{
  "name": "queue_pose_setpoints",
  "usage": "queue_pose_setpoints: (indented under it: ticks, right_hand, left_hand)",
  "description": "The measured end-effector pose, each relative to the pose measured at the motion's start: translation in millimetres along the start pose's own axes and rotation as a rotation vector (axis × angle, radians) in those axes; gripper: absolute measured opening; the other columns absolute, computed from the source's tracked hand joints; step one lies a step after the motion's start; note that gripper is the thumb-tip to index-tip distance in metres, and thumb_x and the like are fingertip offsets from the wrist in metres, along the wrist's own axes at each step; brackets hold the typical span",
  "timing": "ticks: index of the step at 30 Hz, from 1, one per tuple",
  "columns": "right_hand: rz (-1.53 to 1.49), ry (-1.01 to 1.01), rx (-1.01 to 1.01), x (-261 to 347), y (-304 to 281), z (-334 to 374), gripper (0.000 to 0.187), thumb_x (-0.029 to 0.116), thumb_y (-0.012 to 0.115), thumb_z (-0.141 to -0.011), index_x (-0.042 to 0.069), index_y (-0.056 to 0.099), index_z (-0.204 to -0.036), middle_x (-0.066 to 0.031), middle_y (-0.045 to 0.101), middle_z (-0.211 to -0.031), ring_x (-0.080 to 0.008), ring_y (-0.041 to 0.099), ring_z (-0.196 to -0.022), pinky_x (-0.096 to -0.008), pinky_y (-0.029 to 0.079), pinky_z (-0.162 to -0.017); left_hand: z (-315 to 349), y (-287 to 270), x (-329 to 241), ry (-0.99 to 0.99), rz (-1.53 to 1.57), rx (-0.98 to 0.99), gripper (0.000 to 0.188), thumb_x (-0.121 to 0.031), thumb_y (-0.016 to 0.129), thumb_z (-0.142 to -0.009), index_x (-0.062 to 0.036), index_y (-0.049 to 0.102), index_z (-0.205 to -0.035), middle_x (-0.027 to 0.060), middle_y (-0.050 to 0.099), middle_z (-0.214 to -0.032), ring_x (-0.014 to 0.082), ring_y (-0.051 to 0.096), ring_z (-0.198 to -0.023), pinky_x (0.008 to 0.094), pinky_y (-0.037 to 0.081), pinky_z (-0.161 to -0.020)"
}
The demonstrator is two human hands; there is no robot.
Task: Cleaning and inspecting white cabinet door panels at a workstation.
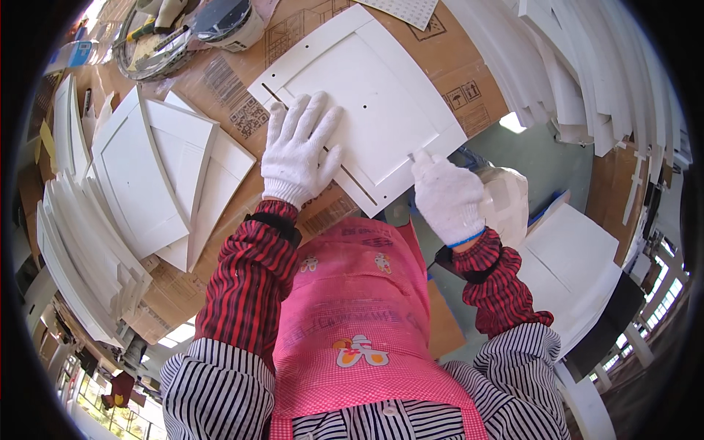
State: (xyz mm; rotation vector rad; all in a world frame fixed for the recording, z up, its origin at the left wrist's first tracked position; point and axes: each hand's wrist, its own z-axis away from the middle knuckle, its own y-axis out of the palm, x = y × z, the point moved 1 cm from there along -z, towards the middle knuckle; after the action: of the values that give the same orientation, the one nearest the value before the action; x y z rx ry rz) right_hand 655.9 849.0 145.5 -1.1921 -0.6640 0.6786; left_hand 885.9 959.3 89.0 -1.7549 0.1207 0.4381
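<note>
A white panel with a recessed middle, small dark holes and narrow slots lies on the cardboard-covered table, set at an angle before me. My left hand, in a white knit glove, rests flat on the panel's left border with its fingers spread. At the panel's near right edge, my right hand, gloved as well, is closed. A small grey tip shows at its fingertips against the panel's border; the rest of what it grips is hidden in the glove.
White panels lie overlapped at the left, beside a stack of curved white panels. Many more panels stand at the far right. A bucket and a round tray with tools sit at the back left. White sheets lie low at right.
</note>
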Motion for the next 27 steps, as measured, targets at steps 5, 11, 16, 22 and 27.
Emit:
queue_pose_setpoints:
  ticks: [5, 11, 16, 22, 27]
  right_hand:
    - [0.104, -0.031, 0.072, 23.8, -5.2, 3.1, 0.014, 0.015, 0.058, -0.093, 0.007, 0.059, -0.105, -0.0115, 0.068, -0.08, -0.0294, 0.073, -0.065, -0.0425, 0.056, -0.051]
    - [0.154, -0.09, 0.092, 66.5, -5.6, 13.1, 0.01, 0.016, 0.057, -0.094, 0.008, 0.057, -0.099, -0.0079, 0.063, -0.071, -0.0234, 0.069, -0.056, -0.0418, 0.052, -0.045]
    - [0.143, -0.099, -0.013, -4.5, -4.8, -10.7, 0.016, 0.016, 0.055, -0.095, 0.012, 0.065, -0.107, -0.0111, 0.068, -0.076, -0.0317, 0.071, -0.071, -0.0456, 0.055, -0.063]
    - [0.205, -0.154, -0.035, 21.4, -7.6, -0.7, 0.016, 0.013, 0.055, -0.093, 0.009, 0.064, -0.106, -0.0072, 0.063, -0.069, -0.0298, 0.069, -0.066, -0.0424, 0.052, -0.055]
    - [0.075, -0.08, 0.196, 45.2, -3.0, 8.5, 0.025, 0.021, 0.056, -0.101, 0.014, 0.069, -0.121, -0.0079, 0.067, -0.085, -0.028, 0.069, -0.07, -0.041, 0.054, -0.061]
  left_hand:
    - [0.4, -1.6, 1.0, 0.003, 0.017, -0.024, 0.057, -0.033, 0.071, -0.087, -0.0159, 0.062, -0.141, 0.0107, 0.054, -0.153, 0.032, 0.048, -0.144, 0.0583, 0.03, -0.124]
    - [4.0, 1.2, 4.3, -0.027, 0.056, -0.027, 0.059, -0.032, 0.071, -0.088, -0.0165, 0.061, -0.143, 0.0091, 0.052, -0.156, 0.0308, 0.046, -0.146, 0.0576, 0.029, -0.125]
    - [5.6, 3.9, 5.7, -0.029, 0.079, -0.05, 0.057, -0.033, 0.071, -0.089, -0.0168, 0.061, -0.143, 0.0079, 0.052, -0.156, 0.0287, 0.046, -0.146, 0.0544, 0.029, -0.126]
    - [7.9, 6.8, 6.9, -0.023, 0.083, -0.067, 0.058, -0.034, 0.07, -0.089, -0.0156, 0.061, -0.143, 0.0081, 0.052, -0.156, 0.0275, 0.046, -0.147, 0.0532, 0.028, -0.127]
    - [6.8, 5.2, 7.9, -0.032, 0.08, -0.05, 0.058, -0.034, 0.07, -0.089, -0.014, 0.061, -0.143, 0.0081, 0.052, -0.156, 0.0272, 0.045, -0.147, 0.0533, 0.028, -0.127]
